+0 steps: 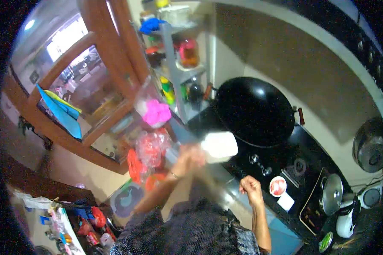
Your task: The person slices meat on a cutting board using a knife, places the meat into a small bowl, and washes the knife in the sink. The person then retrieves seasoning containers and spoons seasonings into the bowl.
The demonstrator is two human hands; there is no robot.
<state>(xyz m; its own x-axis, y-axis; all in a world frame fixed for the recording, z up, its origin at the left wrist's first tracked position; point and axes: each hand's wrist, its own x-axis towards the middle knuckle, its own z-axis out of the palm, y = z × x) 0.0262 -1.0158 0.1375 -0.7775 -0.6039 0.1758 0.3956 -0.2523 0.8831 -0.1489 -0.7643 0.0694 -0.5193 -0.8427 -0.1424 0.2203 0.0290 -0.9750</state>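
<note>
My left hand, blurred by motion, grips the near edge of a white rectangular plastic tub with rounded corners. The tub is over the counter's front edge, just in front of the big black wok; whether anything is inside cannot be made out. My right hand hovers before the stove with its fingers curled in; what they hold, if anything, is hidden. Closest to that hand are a round white bowl with something red and white in it and a small white square item, both on the black counter.
Left of the wok stands a shelf rack with jars and bottles. Red and clear plastic bags lie to my left, by a wooden glass door. A lidded pan, white kettle and bowl of chopped greens are at right.
</note>
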